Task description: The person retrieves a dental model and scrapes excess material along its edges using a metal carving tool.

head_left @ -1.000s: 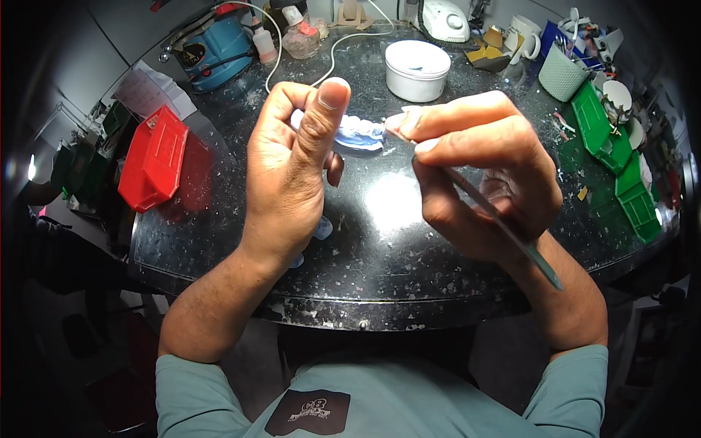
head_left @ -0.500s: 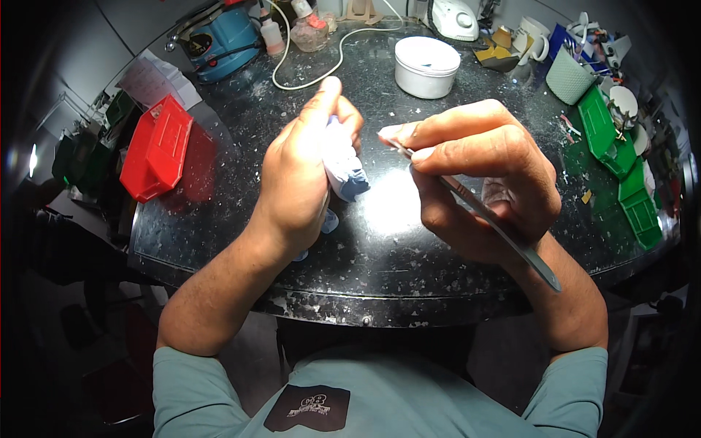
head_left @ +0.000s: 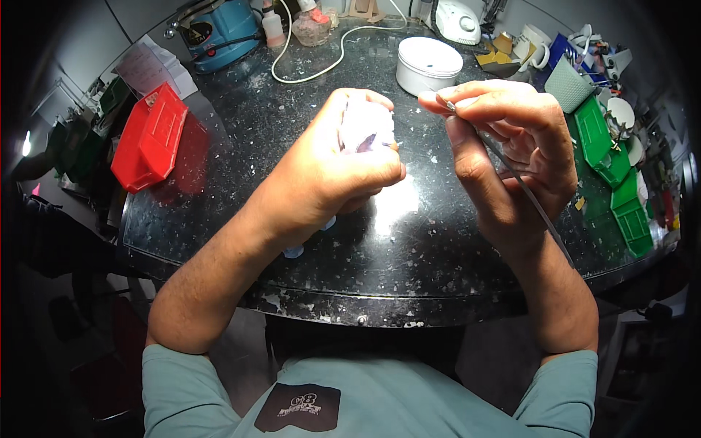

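Observation:
In front of me my left hand [head_left: 321,164] is wrapped round a white plaster piece [head_left: 365,123] with blue-violet patches. Strong light washes out much of its surface, and my fingers and palm cover its sides. Raised to the right of it, my right hand [head_left: 522,146] pinches a slim metal carving tool [head_left: 542,210] between thumb and fingertips. The tool's shaft slants down along the palm toward my wrist, and its upper tip sits near the fingertips, apart from the plaster piece. Small pale blue bits [head_left: 293,252] lie on the bench under my left wrist.
The black, speckled bench [head_left: 409,255] carries a red bin [head_left: 150,139] at left and a white round tub [head_left: 429,67] behind my hands. Green bins [head_left: 604,142] line the right side. At the back stand a blue machine [head_left: 223,36] and a white cable [head_left: 343,52].
My left hand has rolled over, turning the plaster piece up, and has shifted right. My right hand has moved right and slightly up, with the carving tool turned in its grip.

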The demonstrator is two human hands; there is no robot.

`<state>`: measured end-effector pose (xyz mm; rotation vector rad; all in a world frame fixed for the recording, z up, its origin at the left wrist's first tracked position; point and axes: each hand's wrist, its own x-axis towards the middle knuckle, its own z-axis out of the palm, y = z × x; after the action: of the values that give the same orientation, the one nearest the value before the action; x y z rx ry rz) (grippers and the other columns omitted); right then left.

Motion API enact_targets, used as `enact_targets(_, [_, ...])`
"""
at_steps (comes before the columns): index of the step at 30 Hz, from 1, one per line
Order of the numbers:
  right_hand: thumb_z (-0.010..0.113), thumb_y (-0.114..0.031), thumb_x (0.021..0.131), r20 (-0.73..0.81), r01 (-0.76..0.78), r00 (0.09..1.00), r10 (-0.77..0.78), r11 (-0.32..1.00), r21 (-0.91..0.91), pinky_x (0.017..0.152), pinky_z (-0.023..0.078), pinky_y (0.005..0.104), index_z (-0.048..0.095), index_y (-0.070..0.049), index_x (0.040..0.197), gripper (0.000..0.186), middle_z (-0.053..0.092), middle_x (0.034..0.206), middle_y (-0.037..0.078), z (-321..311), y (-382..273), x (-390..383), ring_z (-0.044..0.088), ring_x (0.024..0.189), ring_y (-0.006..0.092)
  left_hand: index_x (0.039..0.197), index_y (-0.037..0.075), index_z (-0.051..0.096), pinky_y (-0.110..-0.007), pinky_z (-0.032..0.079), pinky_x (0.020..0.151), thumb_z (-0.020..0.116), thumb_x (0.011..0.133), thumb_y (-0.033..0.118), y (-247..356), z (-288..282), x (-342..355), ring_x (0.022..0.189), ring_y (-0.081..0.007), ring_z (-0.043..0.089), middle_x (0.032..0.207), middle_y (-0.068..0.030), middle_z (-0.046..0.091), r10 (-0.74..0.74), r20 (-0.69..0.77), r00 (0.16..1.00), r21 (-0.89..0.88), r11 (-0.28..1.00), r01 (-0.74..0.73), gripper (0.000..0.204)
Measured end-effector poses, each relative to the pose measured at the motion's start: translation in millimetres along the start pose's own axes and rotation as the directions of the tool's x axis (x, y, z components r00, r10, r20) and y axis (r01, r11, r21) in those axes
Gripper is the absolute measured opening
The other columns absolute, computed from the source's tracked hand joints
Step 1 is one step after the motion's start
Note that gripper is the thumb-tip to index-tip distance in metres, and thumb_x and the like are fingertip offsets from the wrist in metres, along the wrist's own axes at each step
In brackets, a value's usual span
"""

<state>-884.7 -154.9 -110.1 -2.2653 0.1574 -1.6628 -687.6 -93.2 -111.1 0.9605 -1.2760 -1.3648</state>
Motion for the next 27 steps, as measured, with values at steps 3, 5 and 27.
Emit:
enact_targets(3, [0.06,0.019,0.084,0.076,0.042,0.996,-0.037,0.997,-0.065,0.09,0.06,0.038,0.058,0.005,0.106,0.026,0.065,0.107,0.02,-4.6,0.8,-0.5,0.072,0.098,0.0294,0.129,0.005,0.039,-0.021,0.035,0.049,0.069,0.089,0.022,3.1,-4.7,1.4,0.059,-0.0056,0.044,0.083,-0.0024,0.054,-0.116,0.083,0.99,-0.125,0.984,0.126,0.053])
enact_targets(5, [0.06,0.02,0.083,0.064,0.027,0.998,-0.024,0.999,-0.046,0.089,0.06,0.0377,0.058,0.005,0.106,0.027,0.065,0.107,0.02,-2.9,0.2,-0.2,0.072,0.098,0.0293,0.127,0.005,0.045,-0.022,0.037,0.049,0.065,0.091,0.024,1.9,-9.0,2.1,0.059,-0.0066,0.043,0.084,-0.0029,0.054,-0.171,0.072,0.983,-0.195,0.964,0.182,0.045])
enact_targets(27, [0.071,0.014,0.079,0.116,0.28,0.955,-0.272,0.958,-0.063,0.085,0.061,0.0433,0.062,0.003,0.098,0.024,0.07,0.094,0.019,4.9,5.2,6.0,0.074,0.095,0.0357,0.107,0.0,0.063,-0.022,0.048,0.086,0.047,0.084,-0.01,0.8,3.2,3.5,0.094,-0.0075,0.061,0.095,-0.0017,0.064,0.46,-0.064,0.886,0.376,0.834,-0.405,0.03])
